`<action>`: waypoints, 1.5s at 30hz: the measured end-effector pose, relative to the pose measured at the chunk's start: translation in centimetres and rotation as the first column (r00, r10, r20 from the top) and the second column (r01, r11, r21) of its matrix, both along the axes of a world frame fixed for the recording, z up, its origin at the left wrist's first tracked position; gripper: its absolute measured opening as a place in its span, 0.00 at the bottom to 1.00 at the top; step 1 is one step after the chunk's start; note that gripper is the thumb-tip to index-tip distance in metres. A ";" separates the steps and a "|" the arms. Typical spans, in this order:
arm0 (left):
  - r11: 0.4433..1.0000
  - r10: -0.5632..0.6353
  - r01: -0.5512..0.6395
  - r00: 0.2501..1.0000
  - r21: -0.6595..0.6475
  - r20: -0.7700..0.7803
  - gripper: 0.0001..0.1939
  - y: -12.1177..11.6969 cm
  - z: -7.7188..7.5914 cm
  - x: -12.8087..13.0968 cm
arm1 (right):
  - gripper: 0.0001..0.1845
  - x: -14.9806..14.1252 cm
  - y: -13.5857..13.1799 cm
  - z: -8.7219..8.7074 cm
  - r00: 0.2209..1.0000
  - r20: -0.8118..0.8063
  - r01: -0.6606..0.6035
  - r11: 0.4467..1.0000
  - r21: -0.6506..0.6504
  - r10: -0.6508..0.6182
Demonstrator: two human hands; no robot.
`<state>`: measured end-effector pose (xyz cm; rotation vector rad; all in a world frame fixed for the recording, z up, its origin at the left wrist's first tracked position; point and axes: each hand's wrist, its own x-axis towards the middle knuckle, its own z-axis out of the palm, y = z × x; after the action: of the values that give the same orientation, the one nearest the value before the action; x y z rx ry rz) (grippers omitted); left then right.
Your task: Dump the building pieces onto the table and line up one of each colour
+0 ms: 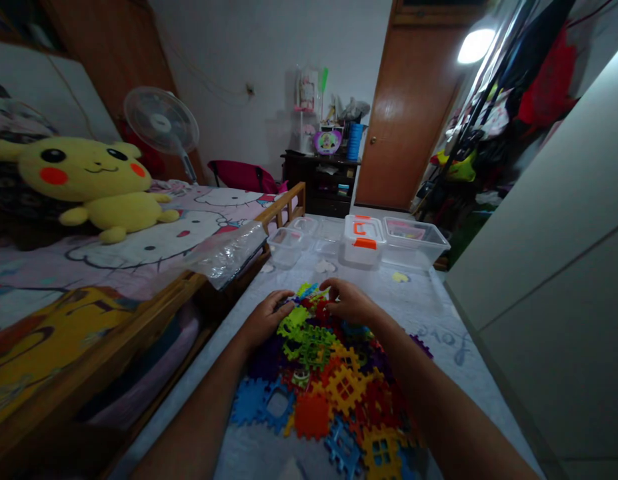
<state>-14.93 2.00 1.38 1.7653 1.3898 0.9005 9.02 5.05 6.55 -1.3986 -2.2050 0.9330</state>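
A heap of flat, toothed plastic building pieces (333,387) in green, orange, red, blue and purple lies on a pale printed mat (439,313). Both my hands rest at the far end of the heap. My left hand (265,317) has its fingers curled on a green piece (293,320). My right hand (349,301) is closed in a pinch on small joined pieces, blue and green (309,291), held between the two hands. The dim light hides the fingertips' exact grip.
Beyond the heap stand clear plastic tubs (286,247) and a lidded box with orange latches (363,240). A wooden bed frame (153,313) with a yellow plush toy (96,183) runs along the left. A white cabinet (549,267) walls the right. A fan, dresser and door stand behind.
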 end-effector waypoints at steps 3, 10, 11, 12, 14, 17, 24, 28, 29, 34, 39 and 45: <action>1.000 0.026 -0.025 0.999 -0.019 0.032 0.29 -0.1 0.0 -0.2 | 0.18 -1.2 -2.3 1.6 0.990 0.001 -0.143 0.981 0.130 0.144; 0.998 -0.044 0.047 0.998 -0.046 0.052 0.30 -0.1 -0.3 -0.3 | 0.14 0.8 -6.8 2.6 0.986 0.001 -0.158 0.945 0.286 0.164; 0.998 -0.046 0.048 0.998 -0.041 0.044 0.30 0.0 -0.3 -0.4 | 0.12 1.7 -7.1 2.5 0.993 -0.021 -0.104 0.952 0.289 0.115; 0.998 -0.045 0.046 0.998 -0.035 0.033 0.30 0.0 -0.2 -0.4 | 0.10 2.6 -7.3 2.3 0.997 -0.050 -0.040 0.956 0.292 0.057; 0.999 -0.033 0.034 0.999 -0.014 0.007 0.29 -0.1 0.1 -0.6 | 0.07 4.7 -7.5 1.6 0.993 -0.096 0.099 0.949 0.299 -0.073; 0.999 -0.013 0.014 1.000 0.034 -0.027 0.29 -0.3 0.5 -0.8 | 0.08 7.6 -7.7 0.3 0.963 -0.050 0.267 0.916 0.299 -0.265; 0.996 -0.015 0.021 0.997 0.087 -0.073 0.29 -0.3 0.2 -0.6 | 0.19 9.3 -8.5 -1.7 0.906 0.071 0.391 0.891 0.232 -0.416; 0.999 -0.044 0.044 0.999 0.011 -0.030 0.28 -0.1 -0.1 -0.7 | 0.17 7.9 -9.2 -1.5 0.980 0.017 0.195 0.971 0.139 -0.199; 0.998 -0.052 0.052 0.999 -0.023 -0.002 0.29 -0.1 -0.1 -0.8 | 0.16 7.7 -9.3 -1.4 0.987 -0.022 0.160 0.979 0.130 -0.158; 0.986 0.002 0.033 0.979 -0.164 0.206 0.33 0.0 -0.3 -1.2 | 0.15 7.7 -9.2 -1.5 0.965 -0.166 0.236 0.945 0.226 -0.201; 0.978 0.072 -0.002 0.940 -0.207 0.335 0.33 -0.1 -0.4 -1.4 | 0.21 6.7 -10.1 -1.1 0.994 -0.104 0.067 0.963 0.263 -0.041; 0.979 0.102 -0.031 0.930 -0.204 0.352 0.32 -0.4 -0.7 -1.4 | 0.32 3.4 -11.3 -0.8 0.991 0.073 -0.126 0.950 0.287 0.109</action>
<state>-16.32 1.61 0.71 1.3318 1.2527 1.0285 12.43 -6.27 5.77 -1.1815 -2.3741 0.5789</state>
